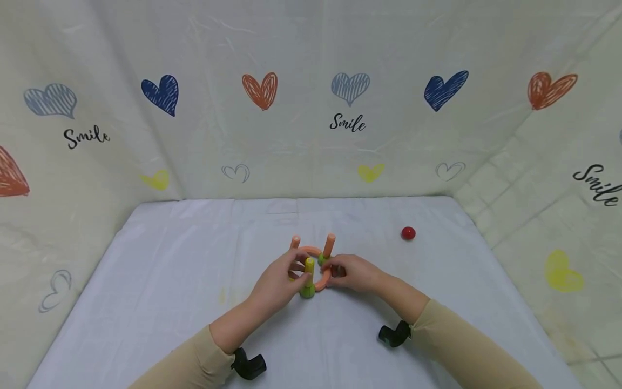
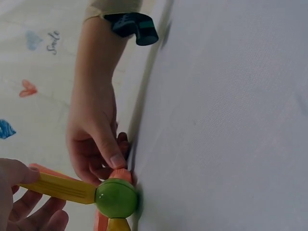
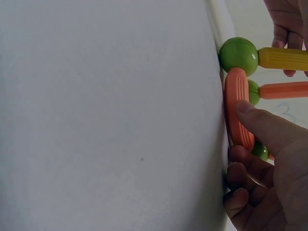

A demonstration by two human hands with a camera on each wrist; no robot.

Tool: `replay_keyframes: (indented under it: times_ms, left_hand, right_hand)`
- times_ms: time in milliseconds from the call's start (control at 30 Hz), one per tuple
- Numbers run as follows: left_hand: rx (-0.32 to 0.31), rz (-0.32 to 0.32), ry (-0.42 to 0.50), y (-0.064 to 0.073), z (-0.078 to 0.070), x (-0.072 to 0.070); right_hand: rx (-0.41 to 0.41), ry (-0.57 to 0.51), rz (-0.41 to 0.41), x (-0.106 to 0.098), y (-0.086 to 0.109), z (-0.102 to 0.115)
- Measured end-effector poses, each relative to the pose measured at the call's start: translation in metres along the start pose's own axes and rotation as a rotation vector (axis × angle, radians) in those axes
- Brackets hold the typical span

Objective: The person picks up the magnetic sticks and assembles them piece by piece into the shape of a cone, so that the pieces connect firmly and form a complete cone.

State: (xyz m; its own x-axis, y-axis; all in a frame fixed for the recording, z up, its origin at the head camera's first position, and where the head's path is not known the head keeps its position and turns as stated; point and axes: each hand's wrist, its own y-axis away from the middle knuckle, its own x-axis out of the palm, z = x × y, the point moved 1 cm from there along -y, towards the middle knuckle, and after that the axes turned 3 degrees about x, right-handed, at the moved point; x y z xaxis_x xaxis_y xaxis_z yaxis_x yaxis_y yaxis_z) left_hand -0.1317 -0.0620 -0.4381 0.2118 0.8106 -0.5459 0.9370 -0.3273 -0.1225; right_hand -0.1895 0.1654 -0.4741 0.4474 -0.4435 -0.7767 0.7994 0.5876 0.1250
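Note:
A ring of curved orange rods and green balls lies on the table, with rods standing up from it. At its near side a yellow rod rises from a green ball; my left hand pinches this rod between thumb and fingers. On the ring's right side, my right hand pinches a curved orange rod, which meets the green ball in the right wrist view. Two upright orange rods stand farther back, one at right and one behind my left fingers. My left hand hides the ring's left part.
A red ball lies at the back right of the white-covered table. Pale curtains with printed hearts stand behind and at both sides. A black device is strapped near each wrist, on the left and on the right.

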Motion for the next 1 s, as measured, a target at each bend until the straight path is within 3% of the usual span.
replay_keyframes:
  times_ms: [267, 533, 833, 1000]
  left_hand:
    - [-0.006, -0.004, 0.001, 0.001, 0.0, -0.002]
    - [-0.011, -0.047, 0.021, 0.001, 0.009, -0.007]
    - [0.001, -0.21, 0.041, -0.006, 0.019, -0.018]
    - [-0.009, -0.257, 0.032, -0.014, 0.024, -0.023]
  right_hand:
    - [0.009, -0.002, 0.002, -0.001, 0.001, 0.002]
    - [0.012, 0.01, -0.002, -0.001, 0.002, 0.003]
    - [-0.002, -0.033, -0.023, -0.005, 0.009, -0.006]
    - [0.024, -0.04, -0.059, -0.017, 0.017, -0.013]
